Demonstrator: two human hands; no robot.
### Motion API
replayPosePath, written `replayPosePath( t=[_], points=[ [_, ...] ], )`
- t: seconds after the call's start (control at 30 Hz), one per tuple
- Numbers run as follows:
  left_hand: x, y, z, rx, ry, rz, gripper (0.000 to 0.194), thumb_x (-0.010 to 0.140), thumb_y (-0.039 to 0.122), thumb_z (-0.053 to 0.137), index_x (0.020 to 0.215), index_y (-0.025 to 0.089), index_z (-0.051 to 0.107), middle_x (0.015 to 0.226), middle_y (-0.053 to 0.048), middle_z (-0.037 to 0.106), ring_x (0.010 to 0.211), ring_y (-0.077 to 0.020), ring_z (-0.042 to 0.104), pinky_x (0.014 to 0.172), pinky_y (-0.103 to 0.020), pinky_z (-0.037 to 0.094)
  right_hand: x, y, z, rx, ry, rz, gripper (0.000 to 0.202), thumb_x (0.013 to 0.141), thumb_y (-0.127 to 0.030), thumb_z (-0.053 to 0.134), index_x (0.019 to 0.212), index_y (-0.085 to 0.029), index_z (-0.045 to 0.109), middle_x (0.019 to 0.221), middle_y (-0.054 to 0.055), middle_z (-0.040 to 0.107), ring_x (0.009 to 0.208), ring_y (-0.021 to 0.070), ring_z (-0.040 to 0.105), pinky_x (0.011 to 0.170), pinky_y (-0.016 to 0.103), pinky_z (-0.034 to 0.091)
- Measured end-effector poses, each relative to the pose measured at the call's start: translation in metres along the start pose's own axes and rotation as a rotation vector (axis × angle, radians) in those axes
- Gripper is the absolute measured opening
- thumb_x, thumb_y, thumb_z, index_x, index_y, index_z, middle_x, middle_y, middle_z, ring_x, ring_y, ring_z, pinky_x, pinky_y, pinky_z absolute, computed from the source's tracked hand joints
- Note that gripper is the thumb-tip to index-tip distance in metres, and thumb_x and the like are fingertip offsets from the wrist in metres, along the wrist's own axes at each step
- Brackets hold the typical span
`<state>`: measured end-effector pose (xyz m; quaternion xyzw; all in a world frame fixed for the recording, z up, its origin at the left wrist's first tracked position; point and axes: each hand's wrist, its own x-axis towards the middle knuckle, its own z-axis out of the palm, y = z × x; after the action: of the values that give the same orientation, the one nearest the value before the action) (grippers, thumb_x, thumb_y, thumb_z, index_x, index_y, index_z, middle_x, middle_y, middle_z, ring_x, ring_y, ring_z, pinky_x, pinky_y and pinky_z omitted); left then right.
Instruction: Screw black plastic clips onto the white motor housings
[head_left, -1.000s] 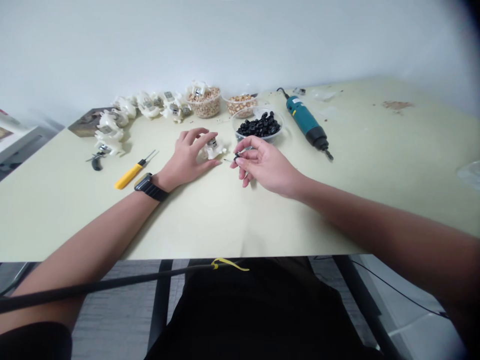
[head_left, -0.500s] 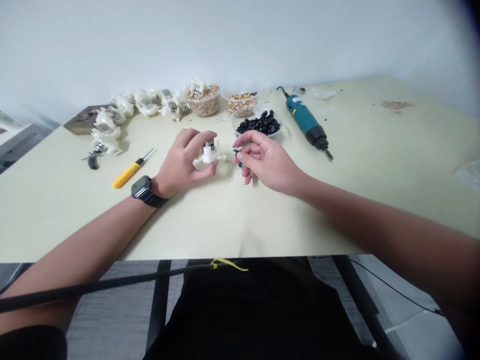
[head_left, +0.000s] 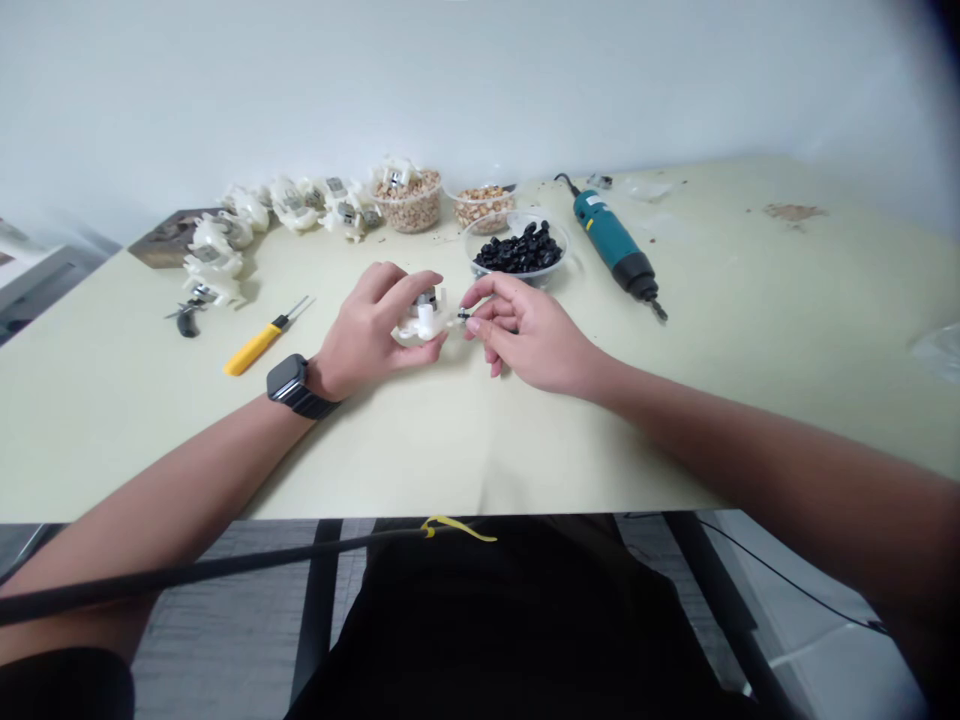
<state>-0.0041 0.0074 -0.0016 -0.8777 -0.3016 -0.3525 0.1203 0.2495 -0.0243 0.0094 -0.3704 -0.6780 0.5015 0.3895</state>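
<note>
My left hand (head_left: 375, 325), with a black watch on its wrist, grips a white plastic part (head_left: 425, 320) between thumb and fingers above the table. Close on its right, my right hand (head_left: 529, 330) pinches a small black piece (head_left: 463, 316) between thumb and index finger. The small piece is at the right end of the white part; whether the two touch I cannot tell. Beyond my right hand stands a clear bowl of black pieces (head_left: 521, 250). The other fingers of my right hand are curled, and what lies under them is mostly hidden.
Several white plastic assemblies (head_left: 214, 260) line the back left. Two tubs of small tan pieces (head_left: 409, 210) (head_left: 484, 207) stand at the back. A yellow screwdriver (head_left: 253, 348) and dark cutters (head_left: 187, 318) lie left; a green power tool (head_left: 611, 240) lies right.
The white part in my left hand has moved slightly right and down. My right hand has shifted slightly left, bringing the small black piece to the white part's end.
</note>
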Motion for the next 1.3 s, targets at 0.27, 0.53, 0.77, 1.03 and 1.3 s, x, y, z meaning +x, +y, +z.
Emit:
replayPosePath(
  t=[0.27,0.53,0.77,1.03,1.3],
  points=[
    [0.0,0.004,0.0,-0.002,0.034,0.041,0.055,0.091,0.05,0.077,0.138,0.024,0.066,0.103,-0.009,0.064,0.091,-0.0264,0.061,0.082,-0.043,0.056,-0.002,0.001,0.002,-0.095,-0.01,-0.062,0.011,0.103,-0.014,0.061,0.11,-0.023,0.059,0.088,-0.002,0.067,0.058,0.0089,0.063,0.048,0.021,0.055],
    [-0.001,0.005,0.002,0.003,0.023,-0.023,0.051,0.09,0.061,0.074,0.123,0.024,0.066,0.096,-0.007,0.062,0.086,-0.0252,0.059,0.077,-0.041,0.053,-0.005,-0.001,0.001,-0.231,-0.012,-0.139,0.01,0.103,-0.014,0.061,0.111,-0.02,0.061,0.091,-0.001,0.069,0.061,0.0088,0.061,0.056,0.024,0.05],
    [0.001,0.015,-0.001,-0.059,0.035,-0.142,0.055,0.089,0.073,0.072,0.114,0.025,0.066,0.094,-0.007,0.066,0.082,-0.0241,0.06,0.075,-0.04,0.054,-0.004,0.002,-0.002,-0.326,-0.014,-0.284,0.011,0.101,-0.022,0.067,0.111,-0.02,0.063,0.092,0.001,0.067,0.071,0.0117,0.06,0.066,0.027,0.051],
    [0.003,0.014,-0.003,-0.22,-0.023,-0.202,0.052,0.091,0.07,0.071,0.114,0.023,0.07,0.101,-0.008,0.075,0.084,-0.022,0.065,0.076,-0.038,0.055,0.004,0.01,-0.013,-0.504,-0.025,-0.503,0.014,0.099,-0.03,0.07,0.107,-0.02,0.064,0.09,0.002,0.07,0.072,0.0137,0.06,0.073,0.029,0.049],
    [0.006,0.006,-0.013,-0.417,-0.22,-0.24,0.047,0.091,0.06,0.079,0.117,0.022,0.075,0.109,-0.009,0.08,0.09,-0.0221,0.072,0.08,-0.036,0.057,0.005,0.013,-0.014,-0.576,-0.103,-0.543,0.012,0.1,-0.029,0.064,0.104,-0.018,0.06,0.083,0.0,0.065,0.07,0.014,0.057,0.069,0.03,0.044]
  ],
)
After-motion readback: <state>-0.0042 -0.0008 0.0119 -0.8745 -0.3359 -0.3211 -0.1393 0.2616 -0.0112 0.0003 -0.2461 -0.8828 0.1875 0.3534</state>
